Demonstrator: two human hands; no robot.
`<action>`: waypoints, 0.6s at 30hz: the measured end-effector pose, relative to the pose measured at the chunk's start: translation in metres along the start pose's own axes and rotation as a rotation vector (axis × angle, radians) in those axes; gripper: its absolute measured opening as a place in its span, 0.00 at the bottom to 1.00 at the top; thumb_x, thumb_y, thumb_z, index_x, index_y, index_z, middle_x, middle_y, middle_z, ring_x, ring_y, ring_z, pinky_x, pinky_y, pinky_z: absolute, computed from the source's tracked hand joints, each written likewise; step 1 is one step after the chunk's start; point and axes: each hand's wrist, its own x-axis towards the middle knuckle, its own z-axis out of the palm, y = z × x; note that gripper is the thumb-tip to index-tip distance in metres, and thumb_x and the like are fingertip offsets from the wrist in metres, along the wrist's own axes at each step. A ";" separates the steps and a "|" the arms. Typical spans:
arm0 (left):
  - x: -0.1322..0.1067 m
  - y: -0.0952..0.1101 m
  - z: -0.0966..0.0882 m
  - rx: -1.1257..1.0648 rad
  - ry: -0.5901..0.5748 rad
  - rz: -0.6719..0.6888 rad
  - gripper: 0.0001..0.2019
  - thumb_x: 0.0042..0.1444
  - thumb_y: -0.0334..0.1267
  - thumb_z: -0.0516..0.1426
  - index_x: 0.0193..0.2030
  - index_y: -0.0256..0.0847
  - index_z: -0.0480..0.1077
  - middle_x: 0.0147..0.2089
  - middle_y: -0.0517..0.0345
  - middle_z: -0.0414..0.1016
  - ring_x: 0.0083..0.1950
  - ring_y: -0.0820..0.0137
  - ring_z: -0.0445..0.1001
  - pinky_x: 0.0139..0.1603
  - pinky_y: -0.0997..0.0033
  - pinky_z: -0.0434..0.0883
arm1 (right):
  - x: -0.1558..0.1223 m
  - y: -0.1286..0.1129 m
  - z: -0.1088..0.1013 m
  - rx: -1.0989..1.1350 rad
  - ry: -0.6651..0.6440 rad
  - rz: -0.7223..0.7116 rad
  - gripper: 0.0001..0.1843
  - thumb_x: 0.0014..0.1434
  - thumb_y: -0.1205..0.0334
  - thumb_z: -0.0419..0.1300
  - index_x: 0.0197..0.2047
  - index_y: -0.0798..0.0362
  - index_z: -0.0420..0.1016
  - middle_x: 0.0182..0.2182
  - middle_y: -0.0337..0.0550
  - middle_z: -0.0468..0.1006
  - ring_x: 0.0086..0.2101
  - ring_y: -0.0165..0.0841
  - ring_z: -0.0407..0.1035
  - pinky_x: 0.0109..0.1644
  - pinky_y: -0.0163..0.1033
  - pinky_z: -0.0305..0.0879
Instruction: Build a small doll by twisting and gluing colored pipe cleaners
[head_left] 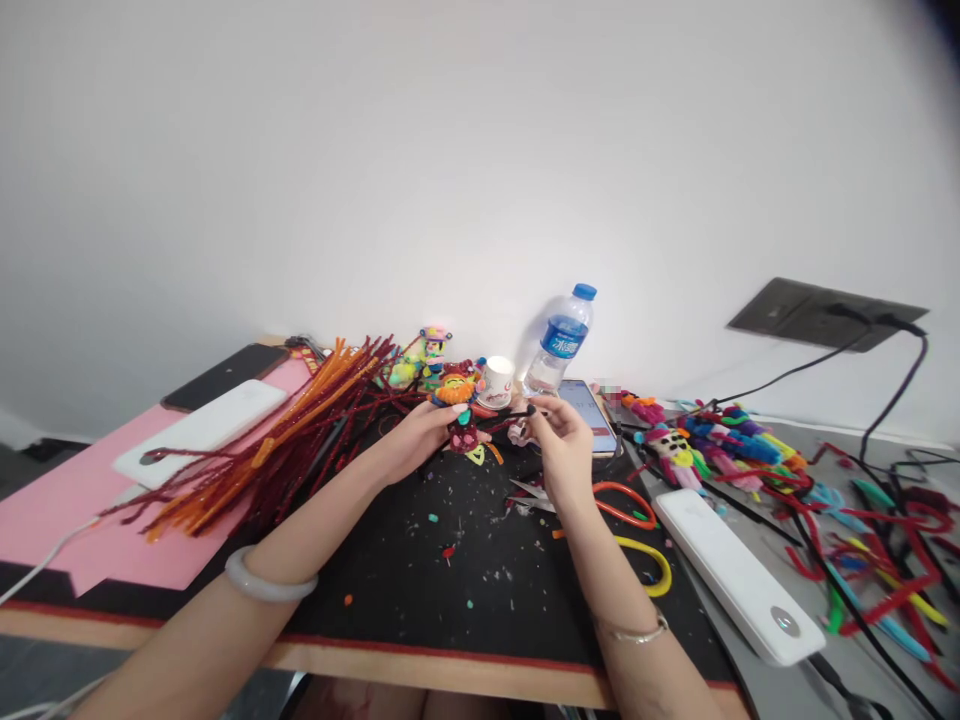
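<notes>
Figurine (462,422) is pinched in left hand (420,438), stem (515,414) in right hand (561,440), over littered mat (405,585) near wall (450,180).

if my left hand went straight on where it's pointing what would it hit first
Beyond the small figure it holds, your left hand would probably meet the white cup first, though depth is unclear.

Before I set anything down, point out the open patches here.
Near its front edge, between the forearms, the black mat holds only small scraps. The pink sheet has bare room between the white device and cable. Crowded: the back, around cup and bottle; the right, with tangled pipe cleaners.
</notes>
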 end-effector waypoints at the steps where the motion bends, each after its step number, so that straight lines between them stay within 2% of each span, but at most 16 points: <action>1: -0.001 -0.002 0.002 -0.023 0.004 0.002 0.13 0.51 0.38 0.59 0.44 0.37 0.70 0.40 0.51 0.76 0.43 0.63 0.75 0.46 0.63 0.70 | -0.002 0.003 0.002 0.052 -0.023 0.035 0.12 0.48 0.60 0.63 0.37 0.54 0.72 0.20 0.34 0.70 0.21 0.27 0.64 0.26 0.33 0.61; 4: -0.003 -0.005 0.005 -0.030 0.026 -0.051 0.12 0.52 0.37 0.58 0.44 0.38 0.70 0.42 0.51 0.76 0.42 0.66 0.75 0.41 0.67 0.72 | -0.008 0.010 0.005 0.146 -0.144 0.123 0.13 0.46 0.58 0.64 0.36 0.54 0.73 0.22 0.36 0.72 0.21 0.26 0.64 0.25 0.33 0.60; 8: -0.005 -0.008 0.003 0.002 0.043 -0.099 0.12 0.53 0.39 0.58 0.44 0.38 0.70 0.41 0.51 0.77 0.40 0.66 0.75 0.38 0.68 0.73 | -0.012 0.019 0.009 0.036 -0.291 0.148 0.14 0.49 0.53 0.62 0.34 0.55 0.73 0.21 0.37 0.71 0.20 0.27 0.61 0.24 0.33 0.58; 12: -0.004 -0.011 -0.003 -0.002 0.076 -0.104 0.13 0.53 0.40 0.57 0.46 0.40 0.69 0.41 0.52 0.77 0.39 0.66 0.76 0.41 0.63 0.73 | -0.013 0.023 0.010 -0.098 -0.234 0.058 0.15 0.55 0.50 0.56 0.28 0.55 0.68 0.18 0.36 0.67 0.20 0.28 0.61 0.25 0.34 0.60; 15: -0.003 -0.013 -0.006 -0.029 0.079 -0.126 0.14 0.54 0.41 0.56 0.47 0.42 0.67 0.41 0.53 0.77 0.37 0.68 0.76 0.42 0.63 0.72 | -0.015 0.021 0.010 -0.112 -0.206 0.012 0.15 0.57 0.50 0.54 0.29 0.53 0.66 0.18 0.34 0.66 0.20 0.28 0.61 0.26 0.34 0.60; 18: -0.001 -0.016 -0.008 -0.015 0.066 -0.159 0.14 0.54 0.41 0.56 0.46 0.40 0.67 0.37 0.52 0.77 0.34 0.67 0.77 0.40 0.65 0.72 | -0.018 0.018 0.013 -0.115 -0.226 0.025 0.16 0.57 0.48 0.53 0.30 0.53 0.66 0.19 0.35 0.67 0.20 0.28 0.61 0.26 0.34 0.59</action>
